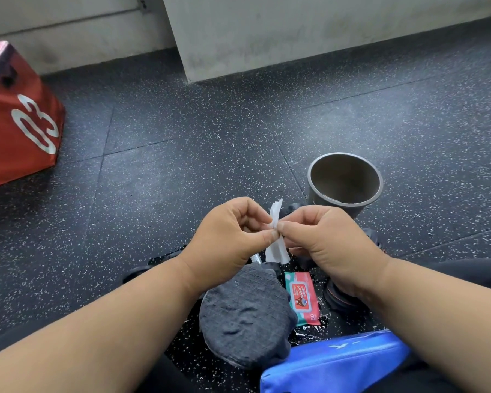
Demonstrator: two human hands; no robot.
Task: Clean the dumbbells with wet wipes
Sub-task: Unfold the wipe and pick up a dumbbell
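Dark speckled rubber floor, laid in tiles, serves as the ground. Landmark: a round, open-topped dark bin standing upright on the floor. Far to the bin's left, at the frame edge, a red box marked "03" in white. Behind the bin, a grey concrete wall. Nearer the camera than the bin, a sock-clad foot; nearer still, a blue pouch.

Rubber, cloth and plastic on my feed

I see a matt speckled rubber floor, a thin white papery wipe, a glossy plastic wipe pack, a woven grey cloth, and a smooth matt bucket.
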